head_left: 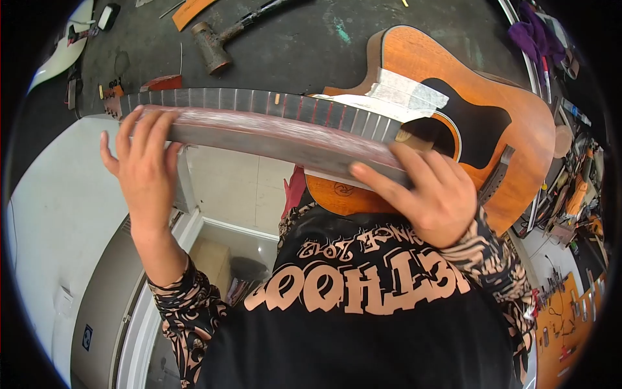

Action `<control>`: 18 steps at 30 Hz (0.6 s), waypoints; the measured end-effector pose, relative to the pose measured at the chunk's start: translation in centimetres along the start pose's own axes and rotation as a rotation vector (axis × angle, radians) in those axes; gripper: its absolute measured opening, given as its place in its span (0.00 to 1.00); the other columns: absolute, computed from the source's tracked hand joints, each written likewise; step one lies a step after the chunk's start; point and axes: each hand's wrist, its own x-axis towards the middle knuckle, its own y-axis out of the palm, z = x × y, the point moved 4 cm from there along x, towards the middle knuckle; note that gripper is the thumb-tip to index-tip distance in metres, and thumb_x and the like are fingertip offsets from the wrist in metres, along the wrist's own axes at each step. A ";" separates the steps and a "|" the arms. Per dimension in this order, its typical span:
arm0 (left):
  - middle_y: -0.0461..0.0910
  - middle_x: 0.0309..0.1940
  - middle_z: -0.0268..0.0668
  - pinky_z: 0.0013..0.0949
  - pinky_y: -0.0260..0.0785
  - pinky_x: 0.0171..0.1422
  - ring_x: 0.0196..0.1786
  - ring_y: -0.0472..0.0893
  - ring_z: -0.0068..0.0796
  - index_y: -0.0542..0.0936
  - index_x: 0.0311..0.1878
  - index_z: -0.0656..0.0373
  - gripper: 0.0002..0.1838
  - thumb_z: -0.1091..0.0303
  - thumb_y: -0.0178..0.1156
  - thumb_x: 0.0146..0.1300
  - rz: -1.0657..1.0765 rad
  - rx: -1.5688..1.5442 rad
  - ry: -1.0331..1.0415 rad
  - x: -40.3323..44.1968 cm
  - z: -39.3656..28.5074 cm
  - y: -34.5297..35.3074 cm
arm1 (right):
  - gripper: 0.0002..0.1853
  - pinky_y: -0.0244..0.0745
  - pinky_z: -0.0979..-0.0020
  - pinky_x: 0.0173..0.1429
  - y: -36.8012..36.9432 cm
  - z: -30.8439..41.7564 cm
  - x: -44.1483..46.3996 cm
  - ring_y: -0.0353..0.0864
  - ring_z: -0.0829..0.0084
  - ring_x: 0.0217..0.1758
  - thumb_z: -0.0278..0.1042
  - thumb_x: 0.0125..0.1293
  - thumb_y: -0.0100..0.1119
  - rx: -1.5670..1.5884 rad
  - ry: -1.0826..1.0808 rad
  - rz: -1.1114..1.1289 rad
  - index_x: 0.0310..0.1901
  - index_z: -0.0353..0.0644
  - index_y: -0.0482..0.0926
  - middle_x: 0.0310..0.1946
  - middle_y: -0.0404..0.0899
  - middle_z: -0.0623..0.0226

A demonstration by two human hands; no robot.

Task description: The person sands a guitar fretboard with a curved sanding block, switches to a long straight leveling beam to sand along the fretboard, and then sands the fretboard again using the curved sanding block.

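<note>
An acoustic guitar (pixel 531 123) lies on its back, its neck pointing left. Along the fretboard (pixel 246 100) rests a long grey sanding bar (pixel 278 146), with a pale, dusty reddish face. My left hand (pixel 146 146) is closed around the bar's left end, near the headstock (pixel 111 104). Toward the soundhole, my right hand (pixel 434 194) grips the other end, its index finger stretched along the side and slightly blurred. White masking tape (pixel 408 91) covers the guitar top beside the fretboard end. The bar hides part of the frets.
On the dark workbench (pixel 291 48) lies a hammer (pixel 214 48) behind the neck. A red block (pixel 162 83) sits near the headstock. A purple cloth (pixel 538 35) and a cluttered heap of tools (pixel 576 175) are at the right.
</note>
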 end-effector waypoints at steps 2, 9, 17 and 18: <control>0.79 0.60 0.23 0.58 0.42 0.83 0.72 0.71 0.34 0.81 0.61 0.40 0.25 0.67 0.71 0.60 0.003 0.039 -0.030 0.3 1.4 0.0 | 0.33 0.73 0.75 0.36 0.2 0.2 1.3 0.76 0.75 0.38 0.36 0.64 0.56 0.011 -0.022 -0.048 0.74 0.66 0.75 0.45 0.78 0.68; 0.79 0.62 0.24 0.59 0.43 0.83 0.73 0.71 0.34 0.80 0.64 0.41 0.24 0.65 0.68 0.64 0.018 -0.003 0.014 1.3 0.2 -0.3 | 0.34 0.76 0.74 0.40 -0.7 -1.2 -0.5 0.77 0.74 0.36 0.32 0.56 0.61 -0.012 -0.005 -0.040 0.69 0.66 0.80 0.47 0.81 0.67; 0.76 0.69 0.35 0.58 0.54 0.79 0.73 0.73 0.38 0.74 0.74 0.45 0.31 0.58 0.70 0.68 -0.191 -0.024 -0.214 -1.4 4.1 -1.3 | 0.36 0.76 0.71 0.39 -0.6 -2.0 0.4 0.74 0.71 0.33 0.30 0.54 0.64 0.051 -0.038 -0.062 0.69 0.62 0.80 0.46 0.81 0.67; 0.76 0.69 0.35 0.58 0.54 0.79 0.73 0.73 0.38 0.74 0.74 0.45 0.31 0.58 0.70 0.68 -0.187 -0.025 -0.225 -2.0 4.2 -1.0 | 0.36 0.76 0.70 0.39 -0.7 -1.9 0.5 0.74 0.71 0.33 0.30 0.54 0.64 0.063 -0.033 -0.040 0.69 0.62 0.80 0.46 0.81 0.67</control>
